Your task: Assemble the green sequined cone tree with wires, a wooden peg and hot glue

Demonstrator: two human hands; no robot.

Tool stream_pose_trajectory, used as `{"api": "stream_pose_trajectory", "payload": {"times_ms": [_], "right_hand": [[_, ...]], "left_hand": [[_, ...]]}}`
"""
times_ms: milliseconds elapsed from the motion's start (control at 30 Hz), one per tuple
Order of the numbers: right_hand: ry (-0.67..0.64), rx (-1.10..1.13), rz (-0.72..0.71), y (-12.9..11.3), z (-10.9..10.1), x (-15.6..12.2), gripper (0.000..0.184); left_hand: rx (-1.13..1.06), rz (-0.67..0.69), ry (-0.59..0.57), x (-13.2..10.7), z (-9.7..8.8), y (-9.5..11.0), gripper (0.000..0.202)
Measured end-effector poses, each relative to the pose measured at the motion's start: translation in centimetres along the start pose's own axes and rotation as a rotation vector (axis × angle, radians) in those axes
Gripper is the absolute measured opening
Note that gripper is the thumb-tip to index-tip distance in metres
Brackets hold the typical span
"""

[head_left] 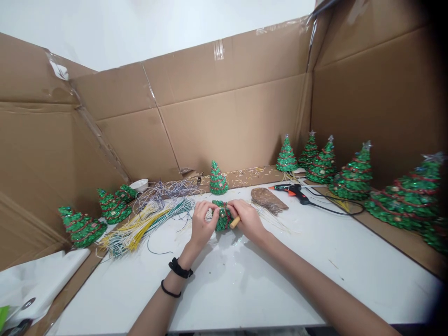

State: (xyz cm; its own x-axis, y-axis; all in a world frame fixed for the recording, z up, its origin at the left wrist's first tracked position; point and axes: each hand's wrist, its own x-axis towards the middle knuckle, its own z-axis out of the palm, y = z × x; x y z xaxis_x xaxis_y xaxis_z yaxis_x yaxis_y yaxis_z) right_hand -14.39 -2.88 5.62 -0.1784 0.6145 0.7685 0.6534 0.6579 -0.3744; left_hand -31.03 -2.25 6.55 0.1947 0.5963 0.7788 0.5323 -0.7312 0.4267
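Note:
A small green beaded Christmas tree (221, 225) is on the white table between my two hands, partly covered by them. My left hand (203, 224) is closed in a pinch at the top of it, on a thin pale wire (223, 207) that stretches across to my right fingertips. My right hand (248, 219) is wrapped round a tool with a tan wooden handle (235, 222); its working end is hidden. Just behind my hands stands another green beaded tree (219, 178). A bundle of yellow, white and green wires (140, 228) lies left of my left hand.
A glue gun (292, 190) with its black cord lies at right, beside a brown patterned piece (269, 199). Several finished trees (353, 172) line the right edge; more trees (114, 207) and a white bowl (139, 185) are at left. Cardboard walls (224, 121) enclose the table (266, 289).

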Motion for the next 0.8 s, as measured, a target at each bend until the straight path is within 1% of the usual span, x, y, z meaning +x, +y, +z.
{"api": "stream_pose_trajectory", "payload": {"times_ms": [333, 467, 567, 633, 700, 733, 767, 800], "right_hand": [[-0.032, 0.011, -0.009, -0.2, 0.1, 0.0, 0.024], [-0.042, 0.007, -0.053, -0.3, -0.1, 0.0, 0.023], [-0.071, -0.019, -0.083, -0.3, -0.6, 0.4, 0.023], [-0.065, -0.014, -0.069, 0.1, -1.4, 0.8, 0.023], [-0.013, 0.022, -0.020, 0.8, -2.4, 1.2, 0.023], [0.016, 0.042, 0.012, 1.3, -3.0, 1.3, 0.023], [0.036, 0.056, 0.045, 1.8, -3.6, 1.3, 0.023], [0.037, 0.061, 0.075, 2.3, -4.1, 1.2, 0.023]], "left_hand": [[-0.010, 0.011, 0.006, 0.0, 0.0, -0.2, 0.013], [-0.003, 0.000, 0.024, 0.0, 0.0, -0.1, 0.015], [-0.034, -0.030, 0.008, 0.0, 0.0, -0.1, 0.017], [-0.105, -0.114, -0.009, 0.1, -0.1, -0.2, 0.020], [-0.232, -0.278, -0.068, 0.3, -0.5, -0.5, 0.030], [-0.304, -0.380, -0.140, 0.5, -0.8, -0.6, 0.038], [-0.374, -0.477, -0.245, 0.8, -1.3, -0.8, 0.045], [-0.429, -0.560, -0.383, 1.0, -1.8, -1.0, 0.051]]}}
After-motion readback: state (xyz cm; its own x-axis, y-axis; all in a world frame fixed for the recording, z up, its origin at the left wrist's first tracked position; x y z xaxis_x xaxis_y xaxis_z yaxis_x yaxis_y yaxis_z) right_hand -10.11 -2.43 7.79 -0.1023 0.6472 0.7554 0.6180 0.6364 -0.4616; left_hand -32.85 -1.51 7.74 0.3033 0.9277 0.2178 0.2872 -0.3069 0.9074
